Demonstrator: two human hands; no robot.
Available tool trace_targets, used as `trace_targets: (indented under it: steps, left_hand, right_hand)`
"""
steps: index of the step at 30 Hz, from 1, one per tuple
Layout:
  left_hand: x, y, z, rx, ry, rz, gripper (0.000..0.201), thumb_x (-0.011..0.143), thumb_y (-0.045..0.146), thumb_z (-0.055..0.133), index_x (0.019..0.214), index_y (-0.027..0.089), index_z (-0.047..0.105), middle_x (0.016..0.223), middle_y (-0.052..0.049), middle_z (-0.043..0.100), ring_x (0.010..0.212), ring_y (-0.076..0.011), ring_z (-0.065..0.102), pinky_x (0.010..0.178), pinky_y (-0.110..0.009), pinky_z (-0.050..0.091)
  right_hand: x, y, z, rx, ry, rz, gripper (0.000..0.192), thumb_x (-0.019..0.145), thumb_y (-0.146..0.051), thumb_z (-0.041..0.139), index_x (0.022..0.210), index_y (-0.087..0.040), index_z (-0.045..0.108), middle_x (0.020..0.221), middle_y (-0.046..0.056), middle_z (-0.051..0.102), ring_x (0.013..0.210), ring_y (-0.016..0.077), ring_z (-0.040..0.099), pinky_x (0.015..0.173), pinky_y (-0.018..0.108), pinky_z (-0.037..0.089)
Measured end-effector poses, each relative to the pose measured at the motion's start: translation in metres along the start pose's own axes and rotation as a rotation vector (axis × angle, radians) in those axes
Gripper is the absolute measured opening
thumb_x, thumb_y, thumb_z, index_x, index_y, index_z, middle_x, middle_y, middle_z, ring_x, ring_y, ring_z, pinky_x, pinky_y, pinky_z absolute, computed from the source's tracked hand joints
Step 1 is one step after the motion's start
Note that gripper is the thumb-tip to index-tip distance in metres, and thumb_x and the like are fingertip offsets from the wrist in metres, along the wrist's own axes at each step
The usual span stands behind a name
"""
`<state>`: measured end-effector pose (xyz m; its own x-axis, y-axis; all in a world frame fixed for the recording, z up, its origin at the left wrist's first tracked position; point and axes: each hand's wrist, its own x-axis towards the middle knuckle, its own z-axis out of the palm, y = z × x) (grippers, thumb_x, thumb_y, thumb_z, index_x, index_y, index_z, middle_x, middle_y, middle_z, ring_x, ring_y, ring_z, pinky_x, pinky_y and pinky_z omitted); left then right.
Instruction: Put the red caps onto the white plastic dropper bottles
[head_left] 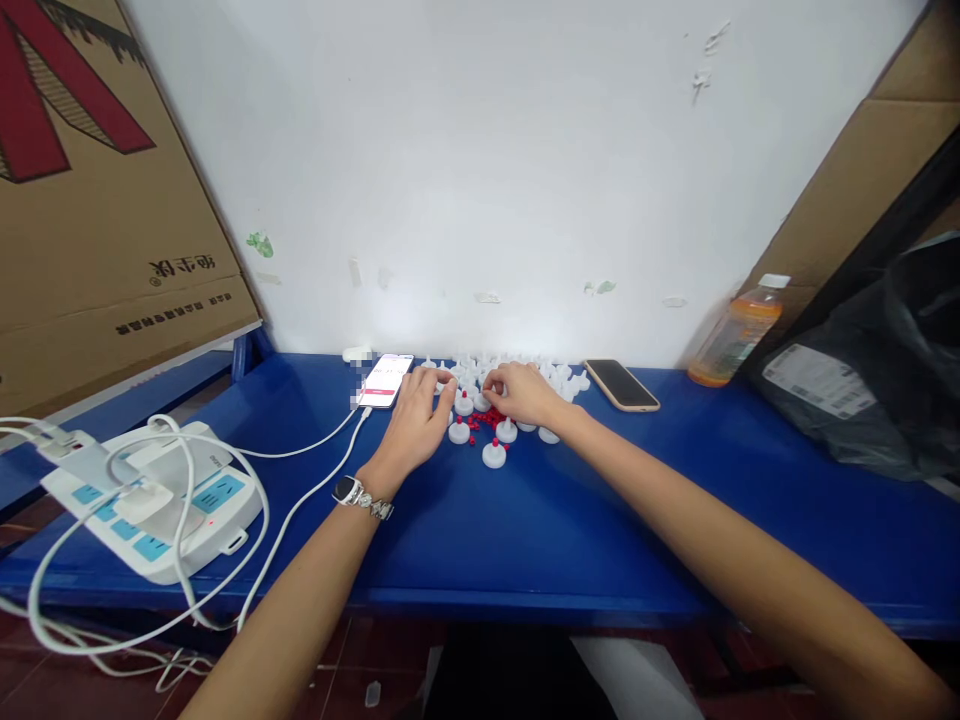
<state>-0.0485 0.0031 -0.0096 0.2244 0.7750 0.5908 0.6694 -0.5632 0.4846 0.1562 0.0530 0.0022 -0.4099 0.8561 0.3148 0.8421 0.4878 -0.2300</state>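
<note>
Hands [420, 415] [525, 395] crowded among white caps [495, 455]; near table [525, 530] half bare

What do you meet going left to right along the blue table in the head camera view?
Power strip → lit phone → left hand → white caps with red beads → right hand → dark phone → orange bottle → black bag.

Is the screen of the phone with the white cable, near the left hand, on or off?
On. The white-cabled phone shows a lit white and pink screen, while the other phone by the right hand is dark.
</note>
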Motion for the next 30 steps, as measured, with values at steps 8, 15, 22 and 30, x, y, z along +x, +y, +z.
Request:
trace_targets:
  steps: [8,15,22,30]
  left_hand:
    - [0.002,-0.010,0.000,0.056,0.034,-0.025,0.025,0.102,0.037,0.036,0.103,0.021,0.055,0.109,-0.007,0.058,0.108,-0.0241,0.049,0.098,-0.041,0.039]
    - [0.002,-0.012,0.000,0.094,0.023,-0.063,0.021,0.100,0.033,0.040,0.101,0.020,0.056,0.107,-0.007,0.059,0.105,-0.0255,0.049,0.097,-0.043,0.041]
    - [0.000,-0.005,-0.002,0.081,0.017,0.010,0.025,0.096,0.036,0.051,0.115,0.022,0.058,0.116,-0.007,0.060,0.111,-0.0257,0.050,0.100,-0.043,0.041]
    - [-0.002,0.005,0.002,0.013,-0.085,0.115,0.027,0.095,0.041,0.053,0.116,0.024,0.059,0.112,-0.006,0.066,0.105,-0.0249,0.057,0.093,-0.041,0.044]
  right_hand:
    - [0.006,-0.005,0.001,-0.012,-0.040,0.004,0.018,0.086,-0.031,0.057,0.089,-0.022,0.072,0.079,0.003,0.071,0.084,0.0211,0.062,0.084,0.037,0.034]
    - [0.028,-0.012,0.007,0.020,0.044,0.112,0.024,0.086,-0.039,0.059,0.096,-0.020,0.070,0.083,0.004,0.072,0.086,0.0221,0.062,0.089,0.038,0.035]
    - [0.022,-0.018,0.002,0.259,0.184,0.151,0.019,0.086,-0.033,0.059,0.083,-0.019,0.071,0.078,0.003,0.071,0.076,0.0171,0.061,0.082,0.033,0.039]
    - [-0.031,-0.027,-0.003,0.752,0.259,0.110,0.029,0.088,-0.042,0.057,0.088,-0.016,0.071,0.075,0.002,0.067,0.066,0.0145,0.054,0.064,0.028,0.041]
